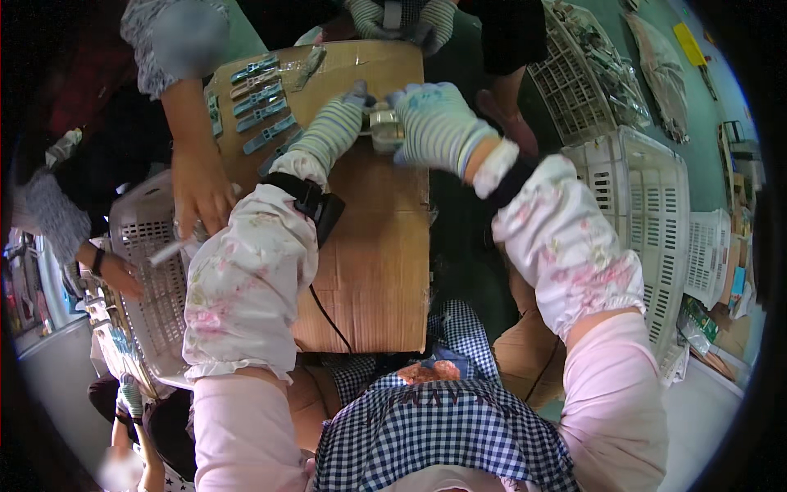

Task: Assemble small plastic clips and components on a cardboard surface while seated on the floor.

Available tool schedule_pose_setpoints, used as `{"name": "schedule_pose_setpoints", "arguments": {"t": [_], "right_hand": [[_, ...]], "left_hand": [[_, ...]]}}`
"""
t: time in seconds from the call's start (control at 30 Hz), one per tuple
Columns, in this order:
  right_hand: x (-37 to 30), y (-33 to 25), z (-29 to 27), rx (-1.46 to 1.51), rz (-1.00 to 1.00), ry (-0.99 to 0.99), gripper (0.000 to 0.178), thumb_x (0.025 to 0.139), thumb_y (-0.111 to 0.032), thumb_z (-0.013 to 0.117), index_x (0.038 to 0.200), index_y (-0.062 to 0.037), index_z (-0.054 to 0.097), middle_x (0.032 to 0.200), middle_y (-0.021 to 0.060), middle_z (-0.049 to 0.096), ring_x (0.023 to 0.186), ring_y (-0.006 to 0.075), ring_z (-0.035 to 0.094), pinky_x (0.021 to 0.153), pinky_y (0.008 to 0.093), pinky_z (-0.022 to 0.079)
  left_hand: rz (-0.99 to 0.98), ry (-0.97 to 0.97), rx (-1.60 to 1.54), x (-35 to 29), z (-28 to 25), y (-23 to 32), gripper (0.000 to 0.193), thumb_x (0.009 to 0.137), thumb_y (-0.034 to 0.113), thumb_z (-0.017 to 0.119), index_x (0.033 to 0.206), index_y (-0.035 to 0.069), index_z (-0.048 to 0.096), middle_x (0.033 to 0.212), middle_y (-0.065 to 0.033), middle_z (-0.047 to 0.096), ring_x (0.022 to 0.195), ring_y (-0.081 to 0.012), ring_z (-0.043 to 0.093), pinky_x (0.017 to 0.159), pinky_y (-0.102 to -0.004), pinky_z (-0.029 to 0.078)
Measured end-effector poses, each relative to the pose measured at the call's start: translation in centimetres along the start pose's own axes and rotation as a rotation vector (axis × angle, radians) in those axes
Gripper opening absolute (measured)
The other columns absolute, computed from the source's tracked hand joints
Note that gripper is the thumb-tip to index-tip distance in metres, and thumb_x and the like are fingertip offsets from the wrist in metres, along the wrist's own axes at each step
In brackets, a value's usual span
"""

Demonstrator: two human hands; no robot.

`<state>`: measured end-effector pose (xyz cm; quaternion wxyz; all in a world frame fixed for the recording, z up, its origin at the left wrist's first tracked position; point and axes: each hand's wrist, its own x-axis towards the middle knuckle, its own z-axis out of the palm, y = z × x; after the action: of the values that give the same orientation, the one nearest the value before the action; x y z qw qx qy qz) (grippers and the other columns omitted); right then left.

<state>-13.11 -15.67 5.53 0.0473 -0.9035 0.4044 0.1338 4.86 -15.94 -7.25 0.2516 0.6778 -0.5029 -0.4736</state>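
Observation:
My left hand (340,123), in a striped knit glove, is closed at the left side of a small pale, partly see-through object (385,129). My right hand (438,123), gloved alike, curls over the object's right side. Its exact kind cannot be made out. Both hands are above the far part of a cardboard-topped work surface (369,254). To the left of my left hand, several blue and brown clothespins (261,113) lie in a slanting column. A small clear-wrapped piece (310,66) rests beyond them.
Another person's bare hand (201,193) reaches over a white basket (147,271) at left. Across the surface are another person's gloved hands (402,20). White crates (656,221) stand at right, and a crate of wrapped goods (574,74) is behind them. A black cable (328,320) hangs near my left arm.

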Motion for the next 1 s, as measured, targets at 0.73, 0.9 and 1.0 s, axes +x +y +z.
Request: {"name": "schedule_pose_setpoints", "arguments": {"t": [0.73,0.9,1.0], "right_hand": [[-19.2,-10.9,1.2,0.223,-0.035,-0.218,0.055,0.075,-0.042,0.073,0.116,-0.0074,0.063,0.109,0.0124,0.068,0.104,0.0278,0.066,0.093,0.0409,0.045],[-19.8,-11.3,3.5,0.248,-0.065,-0.187,0.056,0.074,-0.043,0.073,0.114,-0.0054,0.066,0.106,0.0163,0.071,0.102,0.0313,0.069,0.089,0.0423,0.049],[-18.0,-10.0,2.5,0.307,-0.063,-0.36,0.055,0.073,-0.045,0.074,0.108,-0.003,0.07,0.103,0.0193,0.073,0.1,0.0329,0.07,0.086,0.0417,0.054]], "left_hand": [[0.182,-0.079,0.582,-27.1,4.0,0.9,0.037,0.1,0.036,0.041,0.124,0.015,0.058,0.112,-0.0168,0.069,0.105,-0.0384,0.066,0.091,-0.0482,0.051],[0.049,-0.065,0.424,-29.6,5.4,-0.2,0.047,0.103,0.041,0.034,0.13,0.01,0.056,0.111,-0.0242,0.068,0.105,-0.0428,0.063,0.094,-0.0498,0.047],[0.337,0.168,0.458,-31.8,7.0,0.2,0.043,0.099,0.038,0.043,0.129,0.009,0.056,0.104,-0.0236,0.069,0.101,-0.0429,0.063,0.091,-0.0497,0.048]]}}
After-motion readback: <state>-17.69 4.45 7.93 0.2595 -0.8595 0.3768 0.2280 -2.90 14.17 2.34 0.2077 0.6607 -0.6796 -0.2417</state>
